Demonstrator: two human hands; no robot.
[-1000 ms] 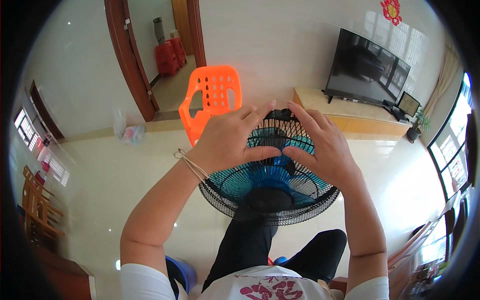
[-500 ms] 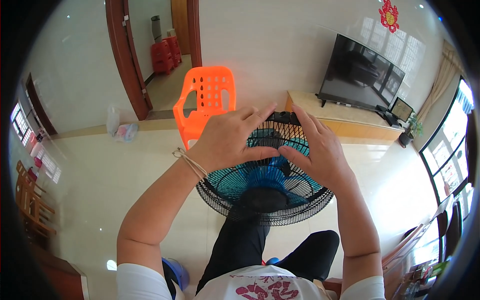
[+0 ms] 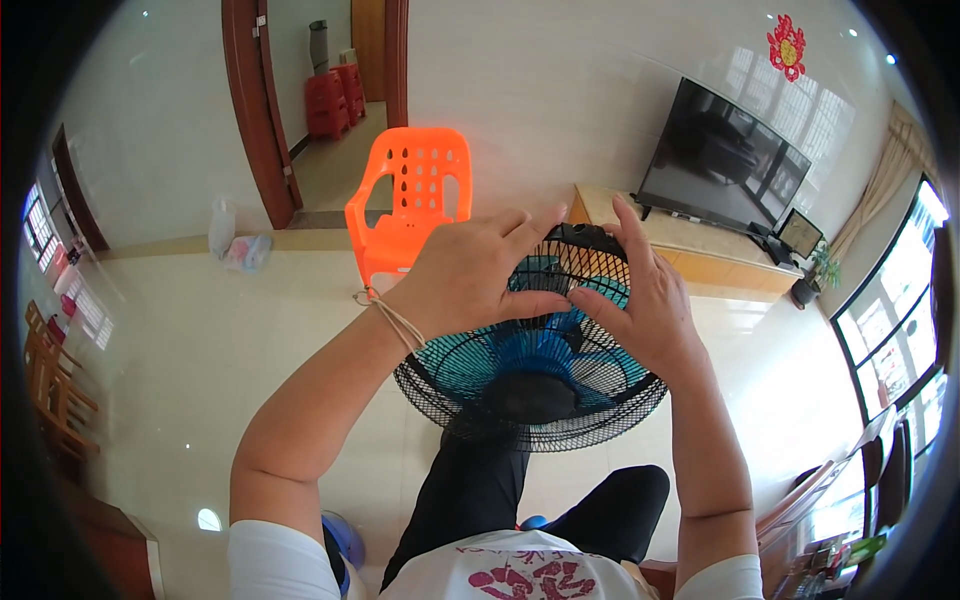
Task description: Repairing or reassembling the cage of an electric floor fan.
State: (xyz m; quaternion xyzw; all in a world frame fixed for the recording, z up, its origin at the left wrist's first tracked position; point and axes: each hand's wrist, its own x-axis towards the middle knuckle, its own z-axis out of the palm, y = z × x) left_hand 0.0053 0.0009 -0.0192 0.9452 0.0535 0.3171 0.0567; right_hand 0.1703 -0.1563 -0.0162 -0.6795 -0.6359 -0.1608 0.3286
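Note:
An electric fan head (image 3: 535, 345) with a round black wire guard and turquoise-blue blades is in front of me, above my lap. My left hand (image 3: 475, 270) is on the upper left of the guard, its fingers over the far rim and its thumb across the front wires. At the upper right of the rim, my right hand (image 3: 645, 300) has its thumb on the near side and its fingers at the far edge. Between the two hands a black rim piece (image 3: 583, 237) shows at the top. The hidden far fingertips cannot be made out.
An orange plastic chair (image 3: 410, 210) stands beyond the fan. A television (image 3: 720, 155) rests on a low cabinet (image 3: 680, 245) at the far right. Plastic bags (image 3: 240, 245) lie by the left wall, wooden chairs (image 3: 55, 385) at the left edge. A blue bucket (image 3: 345, 540) is beside my leg.
The right hand has shifted slightly right, with its index finger lifted higher. More of the rim's top now shows between the hands. The left hand stays nearly in place.

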